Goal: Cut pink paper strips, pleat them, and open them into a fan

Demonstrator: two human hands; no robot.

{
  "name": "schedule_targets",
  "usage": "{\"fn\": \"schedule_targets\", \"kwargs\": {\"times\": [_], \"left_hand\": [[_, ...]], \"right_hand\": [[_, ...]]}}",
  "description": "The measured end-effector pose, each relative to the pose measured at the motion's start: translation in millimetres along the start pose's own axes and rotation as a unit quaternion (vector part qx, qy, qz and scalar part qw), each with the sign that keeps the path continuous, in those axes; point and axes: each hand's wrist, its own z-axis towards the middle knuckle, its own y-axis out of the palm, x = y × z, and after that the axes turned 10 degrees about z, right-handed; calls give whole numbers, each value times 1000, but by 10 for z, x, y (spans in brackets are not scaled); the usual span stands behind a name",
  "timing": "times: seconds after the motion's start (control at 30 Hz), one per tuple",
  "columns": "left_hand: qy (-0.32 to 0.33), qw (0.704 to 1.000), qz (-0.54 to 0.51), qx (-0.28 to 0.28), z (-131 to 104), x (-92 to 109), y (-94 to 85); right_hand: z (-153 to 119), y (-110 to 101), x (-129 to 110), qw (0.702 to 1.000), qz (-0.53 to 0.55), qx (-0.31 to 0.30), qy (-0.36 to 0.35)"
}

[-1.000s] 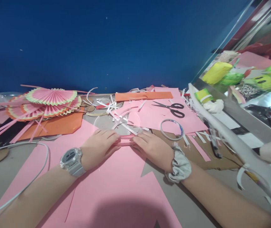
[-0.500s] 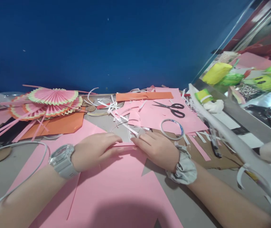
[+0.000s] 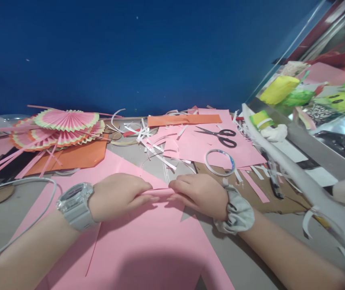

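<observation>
Between my two hands is a narrow folded strip of pink paper [image 3: 159, 191]. My left hand [image 3: 116, 196], with a clear-and-grey watch above it on the wrist, pinches the strip's left end between thumb and fingers. At the right end, my right hand [image 3: 201, 193] closes on it the same way; a pale scrunchie [image 3: 235, 211] circles that wrist. Beneath both hands lie large pink paper sheets [image 3: 148, 245], overlapping at angles. The hidden fingertips cover both ends of the strip.
Black scissors [image 3: 221, 137] rest on another pink sheet beside a tape roll [image 3: 220, 162]. Pleated paper fans [image 3: 66, 127] stand at the left on orange paper. White paper scraps, a cutter [image 3: 274, 177] and a grey cable [image 3: 50, 209] lie around. A blue wall [image 3: 148, 56] rises behind.
Both hands have lifted the strip slightly off the sheet, and the thumbs now show underneath it. The right fingers have curled in from a flatter press.
</observation>
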Motion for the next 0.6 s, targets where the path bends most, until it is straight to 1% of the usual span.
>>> {"fn": "schedule_targets", "kwargs": {"times": [0.07,0.1,0.17,0.27,0.33,0.43,0.5,0.6], "left_hand": [[11,1000,-9,-3,-5,-14,-3],[18,1000,-13,6,-8,-27,-7],[19,998,-28,48,-11,-64,-19],[-17,988,-93,124,-12,-127,-34],[-55,976,-160,137,-9,-153,-27],[-93,960,-225,135,10,-132,29],[-96,955,-236,149,34,-74,95],[-92,947,-258,170,78,32,204]], "right_hand": [[4,-20,-1,998,54,-10,12],[3,-34,4,997,79,-13,22],[-4,-70,28,991,125,-14,46],[-23,-140,84,979,184,2,85],[-28,-179,107,975,197,16,99],[-11,-192,83,984,155,24,81],[10,-163,29,992,103,32,66],[38,-90,-57,996,45,40,65]]}}
